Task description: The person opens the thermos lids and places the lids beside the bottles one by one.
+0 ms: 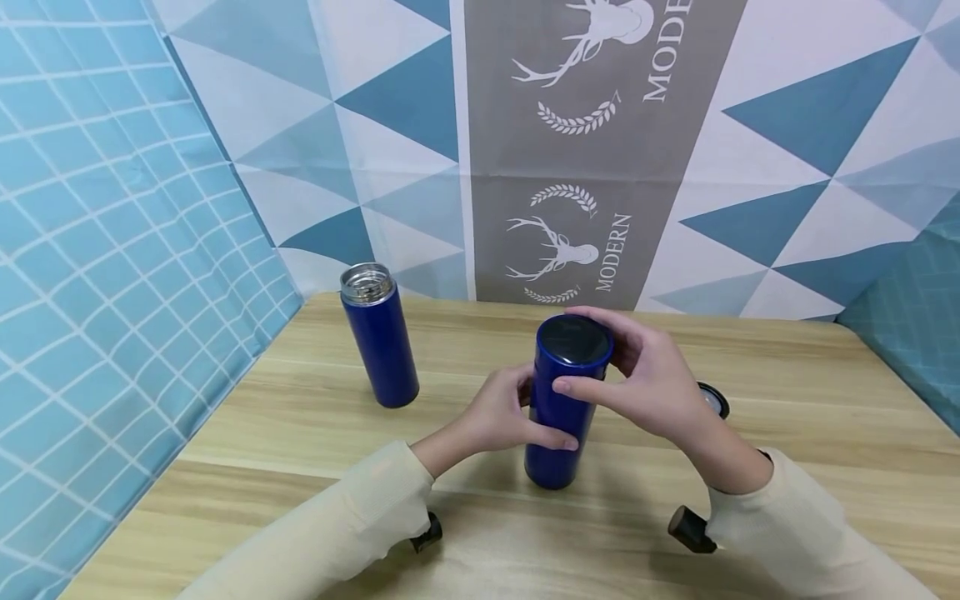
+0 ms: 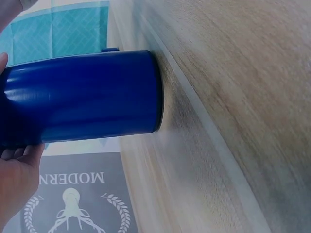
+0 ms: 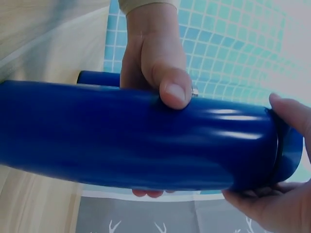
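Cream sleeves, nearest the head camera, run off its lower edge. We record the left hand curled firmly round the lidded blue bottle at mid-body; the right hand grips its top end, thumb in front. Bottle roughly upright over the table, between both palms. Most left fingers are hidden behind it; whether its base touches, we cannot tell. Right wrist partly covers a dark-rimmed disc.
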A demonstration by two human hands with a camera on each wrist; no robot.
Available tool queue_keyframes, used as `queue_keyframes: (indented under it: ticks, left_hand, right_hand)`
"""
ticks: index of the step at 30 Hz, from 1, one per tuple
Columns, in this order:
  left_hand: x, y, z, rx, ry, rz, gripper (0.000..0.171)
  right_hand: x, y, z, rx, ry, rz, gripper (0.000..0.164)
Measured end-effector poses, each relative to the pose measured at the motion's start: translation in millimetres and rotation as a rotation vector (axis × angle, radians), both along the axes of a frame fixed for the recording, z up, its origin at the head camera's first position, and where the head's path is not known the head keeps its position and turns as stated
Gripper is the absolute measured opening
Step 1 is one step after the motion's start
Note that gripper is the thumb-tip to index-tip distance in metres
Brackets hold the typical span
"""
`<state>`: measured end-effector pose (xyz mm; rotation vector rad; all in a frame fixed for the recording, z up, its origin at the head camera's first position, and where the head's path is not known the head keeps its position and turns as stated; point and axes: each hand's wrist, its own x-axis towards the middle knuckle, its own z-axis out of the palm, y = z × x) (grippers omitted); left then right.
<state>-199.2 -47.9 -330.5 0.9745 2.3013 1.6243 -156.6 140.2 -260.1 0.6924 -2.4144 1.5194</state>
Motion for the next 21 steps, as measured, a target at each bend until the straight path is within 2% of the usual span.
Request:
queue_keyframes:
  ticks: [8,21]
  left_hand:
    - [-1.3,-1,0.3,-0.002,-0.021,-0.006,0.06]
    - [-0.6,-2,0.2,-0.013,-0.03,0.008,0.057]
  right_hand:
    - [-8.1,6,-1.4,-0.04,0.008,0.129,0.06]
    - [-28.4,18,1.5,0.02,-0.017,0.342,0.065]
